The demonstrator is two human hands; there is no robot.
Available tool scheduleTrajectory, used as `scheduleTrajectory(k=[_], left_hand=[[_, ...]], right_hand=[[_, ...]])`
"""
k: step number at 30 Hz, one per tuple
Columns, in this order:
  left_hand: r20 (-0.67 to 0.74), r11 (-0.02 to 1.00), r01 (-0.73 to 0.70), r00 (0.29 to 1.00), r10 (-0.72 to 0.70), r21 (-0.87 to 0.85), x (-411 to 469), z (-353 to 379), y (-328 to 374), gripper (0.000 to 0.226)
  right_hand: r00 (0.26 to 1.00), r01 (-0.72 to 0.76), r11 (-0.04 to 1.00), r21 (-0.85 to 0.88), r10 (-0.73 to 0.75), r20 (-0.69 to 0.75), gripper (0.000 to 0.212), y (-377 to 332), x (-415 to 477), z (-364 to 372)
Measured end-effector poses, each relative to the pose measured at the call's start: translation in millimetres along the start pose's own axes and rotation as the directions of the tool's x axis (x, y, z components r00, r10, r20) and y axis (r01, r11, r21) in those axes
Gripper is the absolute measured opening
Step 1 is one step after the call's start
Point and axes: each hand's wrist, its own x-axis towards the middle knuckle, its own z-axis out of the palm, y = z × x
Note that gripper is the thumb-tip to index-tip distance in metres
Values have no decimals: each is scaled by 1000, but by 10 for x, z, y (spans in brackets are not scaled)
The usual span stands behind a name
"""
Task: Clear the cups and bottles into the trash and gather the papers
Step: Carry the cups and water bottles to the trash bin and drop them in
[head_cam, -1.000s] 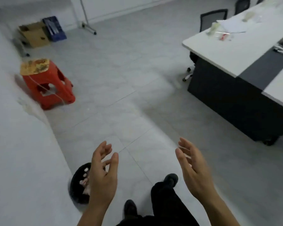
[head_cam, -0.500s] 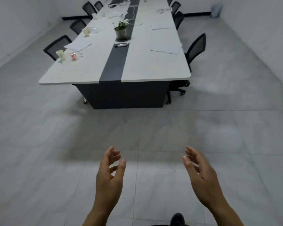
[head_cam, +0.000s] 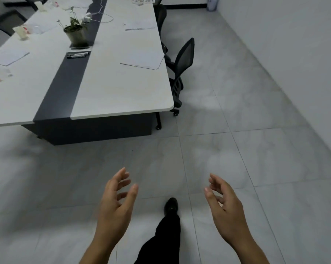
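Our left hand (head_cam: 115, 202) and right hand (head_cam: 225, 206) hang over the floor, fingers slack and holding nothing, well short of the worktop (head_cam: 113, 96).

We take the potted plant (head_cam: 76, 33) as our marker. The near sheet (head_cam: 143, 60) lies right of it and closer to us, at the worktop's edge. The far sheet (head_cam: 139, 25) lies right of it, and the left sheet (head_cam: 8, 56) lies left of it and nearer. A cup (head_cam: 21, 33) stands left of it.

We judge three risks:
- A hasty swipe could push the near sheet off beside the office chair (head_cam: 181, 60).
- Reaching across for the cup could tip the plant.
- If the cup holds liquid, it could spill on the papers.
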Motion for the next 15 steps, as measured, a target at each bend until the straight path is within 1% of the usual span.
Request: scheduleTrajectory(k=[2,4,6,8,11,12,14,15], left_hand=[[-4,1000,27,1000,-27,-9,534,272,74,48],[0,999,43,999,-43,-14,1106,546,246,48],[13,1000,-4,1000,4,-10,1696,831,538,48],[40,999,-51,998,51,6,2339,1144,864,47],[141,991,-133,981,131,8,3158,1664,1386,48],[171,988,-156,974,151,19,3391,1826,1543,48],[223,985,-165,963,152,40,3821,2225,1644,48],[216,983,-180,962,169,33,3926,2307,1727,49]], right_hand=[[1000,-10,999,-32,10,0,51,-33,595,-73],[1000,-16,998,-57,15,-6,51,-143,1211,-223],[999,-13,998,-59,11,-35,48,-311,1779,-418],[995,-15,999,-43,10,-96,45,-461,2349,-653],[988,-24,1000,-6,22,-152,43,-595,3068,-954],[981,-36,999,16,38,-189,43,-618,3270,-1057],[967,-87,995,57,98,-235,43,-492,3673,-1242],[968,-70,994,82,88,-236,44,-502,3801,-1249]])
